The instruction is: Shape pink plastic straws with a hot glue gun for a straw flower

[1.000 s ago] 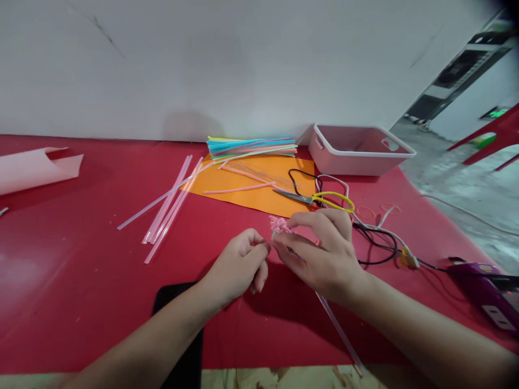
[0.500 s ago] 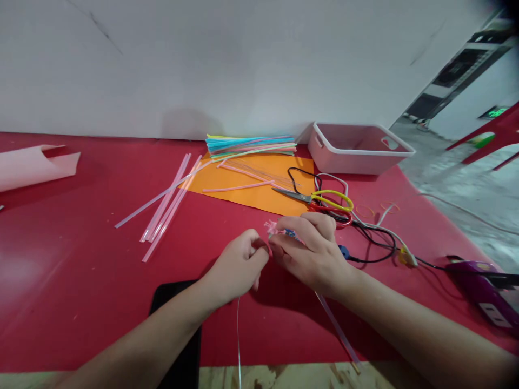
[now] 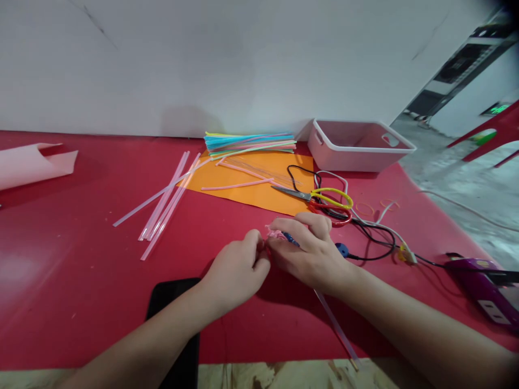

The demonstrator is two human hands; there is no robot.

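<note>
Right hand [image 3: 310, 254] grasps pink tuft [image 3: 275, 233]; left hand [image 3: 238, 271] curled, contents unclear; blue knob [image 3: 343, 249] newly uncovered.

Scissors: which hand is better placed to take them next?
Probably the right hand: the scissors lie just beyond it, while the left hand is farther away. The right holds a pink fuzzy piece, though.

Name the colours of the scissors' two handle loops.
One yellow loop, one red loop; the head view shows them best.
</note>
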